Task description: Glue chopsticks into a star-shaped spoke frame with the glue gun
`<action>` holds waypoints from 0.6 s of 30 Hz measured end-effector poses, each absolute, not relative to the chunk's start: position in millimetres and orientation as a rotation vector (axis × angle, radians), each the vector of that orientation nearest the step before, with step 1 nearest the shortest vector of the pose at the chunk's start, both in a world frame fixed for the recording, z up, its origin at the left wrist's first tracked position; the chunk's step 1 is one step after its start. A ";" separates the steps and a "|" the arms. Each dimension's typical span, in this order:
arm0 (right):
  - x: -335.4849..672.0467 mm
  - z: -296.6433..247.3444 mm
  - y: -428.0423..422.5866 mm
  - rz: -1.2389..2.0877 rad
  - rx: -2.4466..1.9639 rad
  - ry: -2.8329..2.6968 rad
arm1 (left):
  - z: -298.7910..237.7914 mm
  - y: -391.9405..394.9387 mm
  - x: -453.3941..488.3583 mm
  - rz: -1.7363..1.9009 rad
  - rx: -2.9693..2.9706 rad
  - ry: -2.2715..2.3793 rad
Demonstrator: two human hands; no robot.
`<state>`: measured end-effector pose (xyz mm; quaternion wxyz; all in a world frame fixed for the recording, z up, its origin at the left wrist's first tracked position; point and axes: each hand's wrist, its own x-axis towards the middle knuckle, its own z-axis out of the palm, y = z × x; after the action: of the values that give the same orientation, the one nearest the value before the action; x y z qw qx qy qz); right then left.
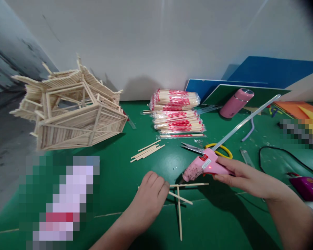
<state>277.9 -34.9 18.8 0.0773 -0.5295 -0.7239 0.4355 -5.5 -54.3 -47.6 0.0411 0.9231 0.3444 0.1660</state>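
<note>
My right hand (240, 175) grips a pink glue gun (202, 166) with a long clear glue stick (247, 121) poking out of its back. The gun's nozzle points down at a joint between thin wooden sticks (189, 185). My left hand (152, 192) is closed over the left ends of these sticks, its fingertips hidden. One stick (179, 215) runs from the joint toward me, and another slants to the lower right. Just behind the gun lie scissors (221, 150) with yellow handles, blades apart. Several loose sticks (147, 151) lie beyond my left hand.
A boat-like stick model (70, 121) stands at the left. Wrapped bundles of sticks (177, 119) lie by the wall. At the right are a pink bottle (236, 103), leaning boards (266, 71), a black cable (284, 149) and a purple device (305, 189). The table (114, 229) is green.
</note>
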 end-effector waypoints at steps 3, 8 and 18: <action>275.6 18.9 -33.7 1.328 -1.566 -2.174 | -46.8 -54.3 -4.9 0.537 2.835 1.051; 274.0 21.7 -33.8 1.336 -1.559 -2.157 | -46.9 -54.6 -5.3 0.538 2.846 1.039; 270.5 23.9 -33.6 1.361 -1.513 -2.130 | -44.4 -54.9 -4.3 0.557 2.840 1.048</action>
<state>270.5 -33.6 23.9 0.0976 -0.5112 -0.7195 0.4598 -4.3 -54.9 -44.4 0.0318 0.9222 0.3404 0.1809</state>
